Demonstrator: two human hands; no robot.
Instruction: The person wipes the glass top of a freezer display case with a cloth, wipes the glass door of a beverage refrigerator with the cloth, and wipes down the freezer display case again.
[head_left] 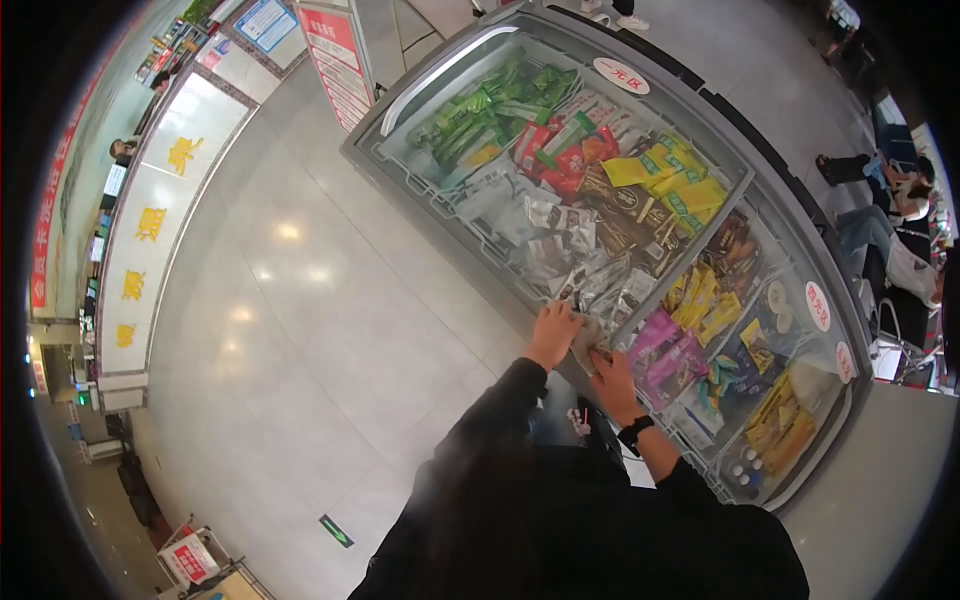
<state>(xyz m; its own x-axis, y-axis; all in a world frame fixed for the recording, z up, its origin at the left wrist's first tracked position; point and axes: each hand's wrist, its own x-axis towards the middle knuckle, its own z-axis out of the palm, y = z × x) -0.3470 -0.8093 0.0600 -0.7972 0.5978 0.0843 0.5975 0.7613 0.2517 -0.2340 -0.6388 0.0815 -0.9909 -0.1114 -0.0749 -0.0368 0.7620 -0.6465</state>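
A chest freezer (490, 265) with glass sliding lids stands in front of me, packed with wrapped ice creams. On its near rim, where the two lids meet, lies a small crumpled tan cloth (588, 338). My left hand (553, 335) rests on the rim, its bent fingertips at the cloth's left side. Closed fingers of my right hand (614, 388) grip the cloth from the near right. A dark band (635, 431) circles my right wrist. Under the glass near my hands are silver packets (632, 292) and purple packets (665, 355).
A red and white sign board (338, 62) stands at the freezer's far left corner. A curved counter (175, 190) with yellow characters runs along the left. People (885, 200) sit at the right. A green arrow sticker (337, 531) marks the floor.
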